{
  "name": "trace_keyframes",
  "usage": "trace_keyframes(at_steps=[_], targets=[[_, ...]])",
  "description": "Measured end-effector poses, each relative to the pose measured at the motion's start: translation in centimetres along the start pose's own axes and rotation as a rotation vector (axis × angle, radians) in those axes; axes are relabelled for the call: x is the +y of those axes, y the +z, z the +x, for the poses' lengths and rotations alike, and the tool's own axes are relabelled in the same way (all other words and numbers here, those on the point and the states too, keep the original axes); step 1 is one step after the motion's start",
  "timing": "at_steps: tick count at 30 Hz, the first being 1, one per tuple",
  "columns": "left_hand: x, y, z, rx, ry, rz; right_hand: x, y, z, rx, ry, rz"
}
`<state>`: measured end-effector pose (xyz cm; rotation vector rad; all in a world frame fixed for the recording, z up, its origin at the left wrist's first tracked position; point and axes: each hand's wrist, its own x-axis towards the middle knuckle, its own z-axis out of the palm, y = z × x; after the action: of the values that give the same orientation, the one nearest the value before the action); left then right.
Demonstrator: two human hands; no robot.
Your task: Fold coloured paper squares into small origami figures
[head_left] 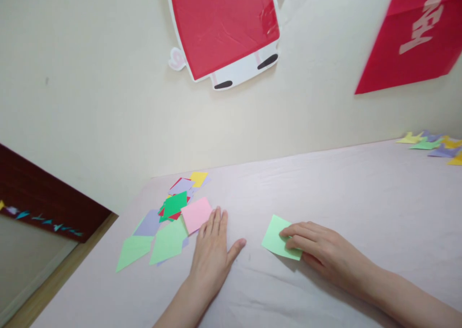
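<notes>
My left hand lies flat and open on the pale cloth-covered table, fingers together, its fingertips touching the edge of a pink paper square. My right hand rests on a light green paper square, fingers stretched over its right part and pressing it to the table. To the left of the pink square lies a loose spread of coloured paper squares: green, lilac, red and yellow.
Several folded paper shapes in yellow, green and lilac lie at the table's far right edge. The wall behind carries a red-and-white cutout and a red sheet. A dark red ledge is at the left.
</notes>
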<state>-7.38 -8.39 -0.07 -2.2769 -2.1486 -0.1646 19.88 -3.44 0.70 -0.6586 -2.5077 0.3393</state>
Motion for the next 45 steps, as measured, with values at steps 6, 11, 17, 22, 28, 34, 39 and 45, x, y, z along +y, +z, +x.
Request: trace_keyframes(at_steps=[6,11,17,22,28,34,39,45], targets=[[4.0,-1.1,-1.3,0.074,0.359,-0.099,1.0,-0.3,-0.4,-0.055,0.057,0.127],[7.8,-0.8,-2.1,-0.051,0.428,-0.204,1.0,-1.0,-0.1,-0.117,0.147,0.248],[6.9,1.3,-3.0,0.08,0.461,-0.146,1.1,-0.4,1.6,-0.059,0.501,0.314],[7.4,1.5,-2.6,0.088,0.444,-0.094,1.3,0.2,2.9,-0.044,0.578,0.283],[7.6,0.8,-1.9,0.086,0.459,-0.075,1.2,0.1,3.5,-0.037,0.573,0.245],[7.5,0.3,-1.5,0.047,0.452,-0.103,1.3,0.5,3.6,-0.008,0.568,0.221],[7.5,0.2,-1.4,0.038,0.456,-0.109,1.4,0.8,3.5,0.02,0.535,0.177],[7.3,0.2,-1.2,0.042,0.474,-0.115,1.4,1.0,3.4,0.023,0.511,0.127]])
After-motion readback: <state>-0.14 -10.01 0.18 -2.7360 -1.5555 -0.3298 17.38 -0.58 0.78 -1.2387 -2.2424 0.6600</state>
